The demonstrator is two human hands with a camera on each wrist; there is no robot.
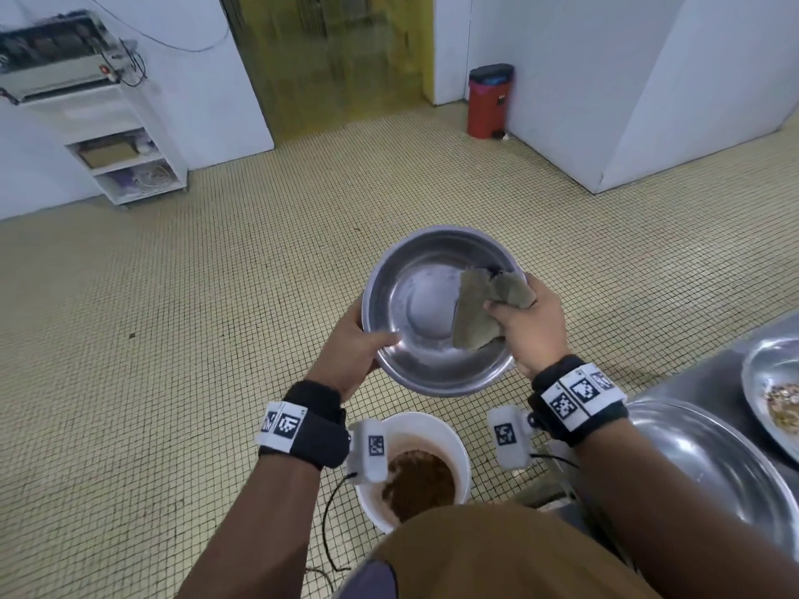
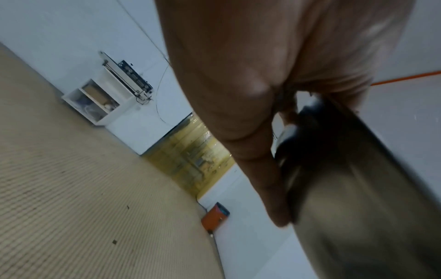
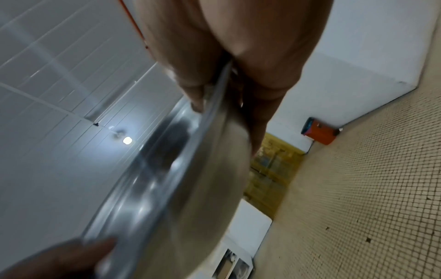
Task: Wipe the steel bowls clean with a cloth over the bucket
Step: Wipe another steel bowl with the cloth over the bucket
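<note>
The round, shiny steel bowl (image 1: 426, 313) was held up in the air, tilted so its inside faced the person, above and a little beyond the white plastic bucket (image 1: 458, 451) that stood on the yellow-tiled floor (image 1: 173, 339) with brown slop in it. The left hand (image 1: 352, 352) gripped the bowl's left rim, thumb lying inside and fingers curled round the outer wall. The right hand (image 1: 529, 328) closed over the opposite rim, pinching a crumpled grey-green cloth (image 1: 484, 304) against the bowl's inner wall; part of the cloth hung down inside. In the right wrist view the thumb sat inside the rim and the fingers (image 3: 260, 117) ran along the outside. To the right, on the steel bench (image 1: 709, 373), lay a large upturned steel bowl (image 1: 709, 464) and a steel dish with food scraps (image 1: 774, 382). A red pedal bin (image 1: 488, 101) stood against the far white wall.
</note>
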